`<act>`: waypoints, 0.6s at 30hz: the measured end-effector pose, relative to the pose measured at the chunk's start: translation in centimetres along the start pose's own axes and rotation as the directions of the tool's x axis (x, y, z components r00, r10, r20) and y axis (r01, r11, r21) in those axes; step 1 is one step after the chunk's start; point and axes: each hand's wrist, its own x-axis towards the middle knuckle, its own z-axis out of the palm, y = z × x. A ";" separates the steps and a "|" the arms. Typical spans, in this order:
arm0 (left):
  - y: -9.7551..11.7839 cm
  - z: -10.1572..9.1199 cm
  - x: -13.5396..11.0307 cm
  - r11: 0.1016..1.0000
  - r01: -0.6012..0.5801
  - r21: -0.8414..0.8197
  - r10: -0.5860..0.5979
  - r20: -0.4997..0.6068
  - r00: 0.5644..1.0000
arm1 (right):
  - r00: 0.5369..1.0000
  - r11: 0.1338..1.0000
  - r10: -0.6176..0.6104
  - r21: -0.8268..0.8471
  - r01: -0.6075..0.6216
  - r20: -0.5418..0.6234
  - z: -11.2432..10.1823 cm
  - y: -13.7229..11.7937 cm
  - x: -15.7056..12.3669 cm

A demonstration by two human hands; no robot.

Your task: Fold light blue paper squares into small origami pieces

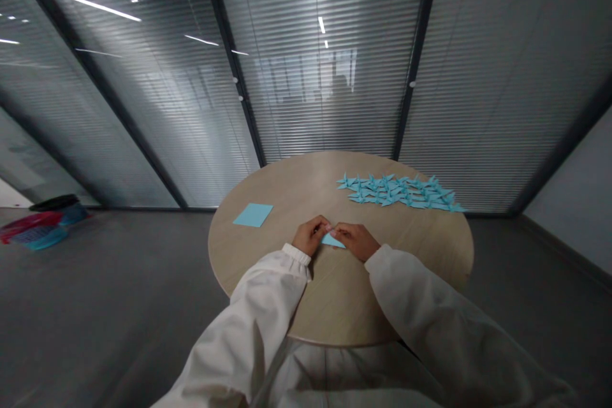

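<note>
While both hands hold one blue paper (333, 241), pointed folds crowd the far right edge

Left hand (310, 234) and right hand (357, 240): each pinching the paper, fingertips close together over its top. Most of it is covered; a small, roughly triangular part shows. Position: about mid-table, between left and right edges; contact with the top cannot be told.

Surface: round table (344, 306), pale wood grain. Flat blue sheet (253, 215) near the left edge, well apart from the hands. Folded blue pieces (392, 192), pointed, packed in rough rows along the far right edge, reaching the rim.

Room: dark-framed glass wall (329, 108) with horizontal slats, strip lights reflected; grey floor (119, 299); red and blue basins (41, 229), blurred, at left.
</note>
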 end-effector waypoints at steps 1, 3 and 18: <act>0.1 0.0 0.0 1.000 -0.008 0.005 0.008 0.003 1.000 | 1.000 1.000 -0.005 -0.001 0.005 0.002 0.0 0.0 0.0; 0.3 -0.1 -0.1 1.000 -0.016 0.013 0.016 0.011 1.000 | 1.000 1.000 -0.007 0.012 0.006 0.014 -0.1 0.0 0.0; 0.1 0.0 -0.1 1.000 -0.009 0.007 0.010 -0.126 0.992 | 0.992 0.982 0.120 0.149 -0.115 -0.027 -0.3 0.6 0.2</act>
